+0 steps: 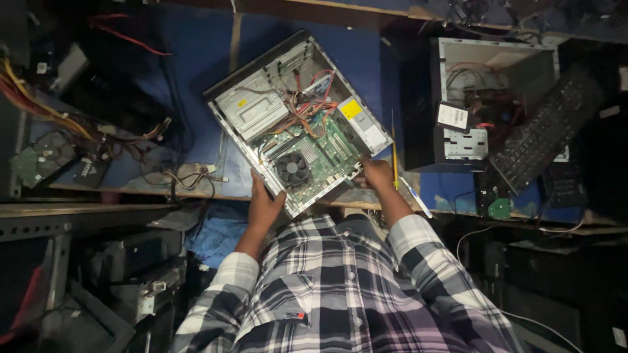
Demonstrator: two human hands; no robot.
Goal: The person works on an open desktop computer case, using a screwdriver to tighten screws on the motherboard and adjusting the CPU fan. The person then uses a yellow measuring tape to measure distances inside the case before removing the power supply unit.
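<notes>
A dim workshop, its blue-topped wooden table (196,78) cluttered. Both hands grip the open grey metal computer case (297,121) lying tilted at the near edge: left hand (263,208) on its near-left side, right hand (376,173) on its near-right corner. A second open case (487,104) and black keyboard (546,127) lie right.

We see a square yellow label (351,109) inside the open case (297,121), with a white rectangular label (375,136) just beside it toward the edge. A small yellow sticker (243,102) sits on the grey drive. On the second case (484,98) to the right lies a white rectangular label (453,116) with dark print.
</notes>
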